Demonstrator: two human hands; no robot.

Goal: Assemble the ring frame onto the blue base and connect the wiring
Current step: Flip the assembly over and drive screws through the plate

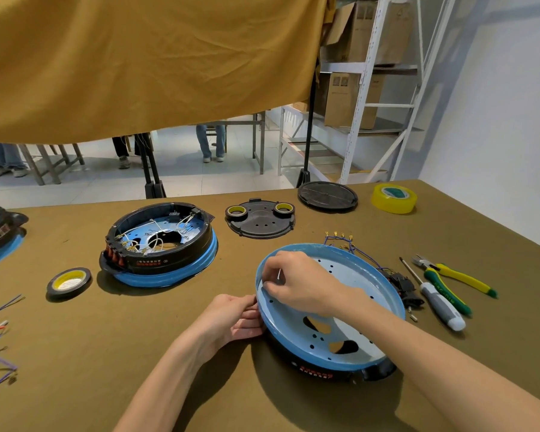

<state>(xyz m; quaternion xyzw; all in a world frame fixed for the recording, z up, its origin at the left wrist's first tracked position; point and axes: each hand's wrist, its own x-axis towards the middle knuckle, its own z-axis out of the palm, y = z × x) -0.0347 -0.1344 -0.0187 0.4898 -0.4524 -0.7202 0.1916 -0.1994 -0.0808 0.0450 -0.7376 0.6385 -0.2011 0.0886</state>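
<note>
The left hand (234, 319) grips the blue base's (340, 313) rim at nine o'clock, steadying it on the tabletop (169, 338). The right hand (300, 285), fingers curled, pinches something small and pale — probably a fastener. Next, I judge: seating it in a hole.

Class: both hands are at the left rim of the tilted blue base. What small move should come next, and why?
Probably seat the small white piece pinched in the right hand at the round blue metal base's left rim, while the left hand steadies that rim from outside, since the base sits tilted.
</note>
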